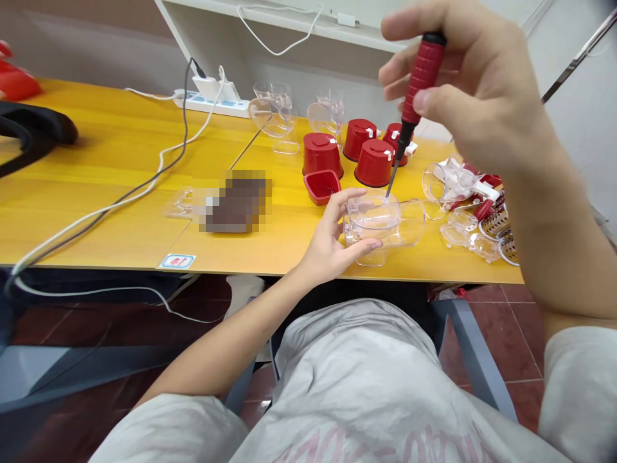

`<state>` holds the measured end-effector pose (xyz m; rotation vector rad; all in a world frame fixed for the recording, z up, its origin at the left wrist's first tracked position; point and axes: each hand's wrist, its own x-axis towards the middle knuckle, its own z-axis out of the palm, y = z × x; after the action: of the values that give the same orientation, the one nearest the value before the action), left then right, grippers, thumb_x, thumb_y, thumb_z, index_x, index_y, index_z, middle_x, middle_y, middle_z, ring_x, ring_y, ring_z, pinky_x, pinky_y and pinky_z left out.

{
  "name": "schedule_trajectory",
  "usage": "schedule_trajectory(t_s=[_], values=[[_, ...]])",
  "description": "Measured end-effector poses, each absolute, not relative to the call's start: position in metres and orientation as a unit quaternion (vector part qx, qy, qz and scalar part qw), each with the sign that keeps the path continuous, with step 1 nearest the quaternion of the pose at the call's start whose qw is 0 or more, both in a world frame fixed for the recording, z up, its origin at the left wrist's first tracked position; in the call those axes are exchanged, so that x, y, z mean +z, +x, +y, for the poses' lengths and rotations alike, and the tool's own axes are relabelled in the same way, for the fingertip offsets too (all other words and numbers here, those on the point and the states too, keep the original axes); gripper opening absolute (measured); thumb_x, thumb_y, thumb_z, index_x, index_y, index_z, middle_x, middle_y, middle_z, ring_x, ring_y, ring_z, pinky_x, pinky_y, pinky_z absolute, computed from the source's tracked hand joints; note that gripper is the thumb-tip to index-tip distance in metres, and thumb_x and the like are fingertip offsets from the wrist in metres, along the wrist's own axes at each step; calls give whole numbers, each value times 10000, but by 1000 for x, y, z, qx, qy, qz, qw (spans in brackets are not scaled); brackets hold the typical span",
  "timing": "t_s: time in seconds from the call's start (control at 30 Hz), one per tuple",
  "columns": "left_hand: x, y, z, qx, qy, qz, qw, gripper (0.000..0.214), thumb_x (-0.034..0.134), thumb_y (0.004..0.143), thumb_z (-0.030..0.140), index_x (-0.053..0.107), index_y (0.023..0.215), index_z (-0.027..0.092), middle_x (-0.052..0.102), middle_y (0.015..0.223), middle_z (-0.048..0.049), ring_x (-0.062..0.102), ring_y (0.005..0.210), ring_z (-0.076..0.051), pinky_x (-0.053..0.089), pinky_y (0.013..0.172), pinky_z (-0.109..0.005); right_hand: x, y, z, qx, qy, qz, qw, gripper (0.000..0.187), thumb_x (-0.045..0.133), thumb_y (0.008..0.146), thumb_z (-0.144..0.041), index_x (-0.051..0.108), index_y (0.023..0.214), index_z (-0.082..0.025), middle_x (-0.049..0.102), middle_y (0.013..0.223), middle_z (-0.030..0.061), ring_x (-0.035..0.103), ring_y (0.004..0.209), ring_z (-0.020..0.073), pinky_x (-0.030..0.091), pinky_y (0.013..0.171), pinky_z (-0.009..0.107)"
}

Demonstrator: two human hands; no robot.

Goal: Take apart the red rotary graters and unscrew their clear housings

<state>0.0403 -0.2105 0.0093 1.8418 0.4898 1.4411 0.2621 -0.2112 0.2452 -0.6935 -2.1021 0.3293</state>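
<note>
My right hand (475,96) is raised and closed around the red-and-black handle of a screwdriver (418,90). Its shaft slants down, and the tip meets the rim area of a clear plastic housing (380,218); whether a screw is there is too small to tell. Around the left side of that housing my left hand (340,238) is closed, thumb in front and fingers behind, steadying it on the table near the front edge. Just behind the housing lies a small red tray-like part (322,186).
Several red cup-shaped parts (373,162) stand behind. Two clear housings (272,112) stand near a power strip (212,105). Clear parts and metal grater drums (496,225) crowd the right. Cables (159,168) cross the yellow table (120,135) on the left, beside a blurred-out dark object (238,202).
</note>
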Motion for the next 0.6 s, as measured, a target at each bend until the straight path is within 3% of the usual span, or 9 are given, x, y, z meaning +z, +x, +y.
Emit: schedule_trajectory(t_s=[0.07,0.13,0.23,0.3,0.37,0.47,0.53,0.6], values=[[9,40,-210,565,716,183,368,940,1042,894,607,541,1636,318,731,1543,-140,772,1430,-363,720,1125,-479,245,261,-212,-11,-349,-848,399,324,765,1105,-424,809,1403,-305,809,1297,32,763,1257,248,691,1132,375],[9,40,-210,566,718,177,365,932,1042,904,587,538,1640,318,734,1538,-136,782,1418,-355,721,1121,-465,246,262,-211,-68,-379,-838,388,349,859,1062,-440,826,1379,-297,798,1227,43,756,1160,252,700,1059,363],[9,40,-209,567,727,173,347,924,1032,923,588,528,1650,317,733,1537,-138,787,1419,-354,728,1113,-467,247,266,-205,72,-323,-842,426,474,853,937,-207,796,1399,-297,801,1408,-23,800,1090,177,728,974,313],[9,39,-209,570,733,164,333,908,1021,946,574,520,1664,331,734,1537,-131,791,1418,-348,736,1102,-470,245,268,-202,174,-275,-839,436,511,786,911,-164,768,1396,-325,750,1566,-74,833,1132,144,740,968,286],[9,40,-208,571,740,155,320,897,1007,967,570,509,1678,347,739,1530,-126,791,1427,-348,742,1089,-470,243,269,-202,186,-254,-843,436,400,760,961,-221,765,1348,-323,775,1465,-71,845,1120,148,743,954,298],[9,40,-208,567,751,157,299,895,971,991,622,487,1694,355,743,1530,-134,795,1432,-356,744,1083,-473,240,267,-205,17,-292,-861,417,294,720,1105,-454,768,1337,-279,768,1222,-18,787,1092,179,736,979,354],[9,40,-208,568,753,164,289,891,952,996,653,485,1694,355,746,1528,-137,807,1410,-354,745,1075,-467,241,267,-205,-97,-339,-846,399,354,789,1086,-539,794,1320,-273,753,1142,-6,737,1034,180,733,1005,357],[10,39,-208,568,752,170,287,888,954,993,655,494,1688,351,748,1523,-138,811,1406,-356,751,1062,-463,243,269,-201,-76,-349,-842,404,371,892,996,-410,814,1337,-288,782,1176,-15,744,1000,164,742,984,323]])
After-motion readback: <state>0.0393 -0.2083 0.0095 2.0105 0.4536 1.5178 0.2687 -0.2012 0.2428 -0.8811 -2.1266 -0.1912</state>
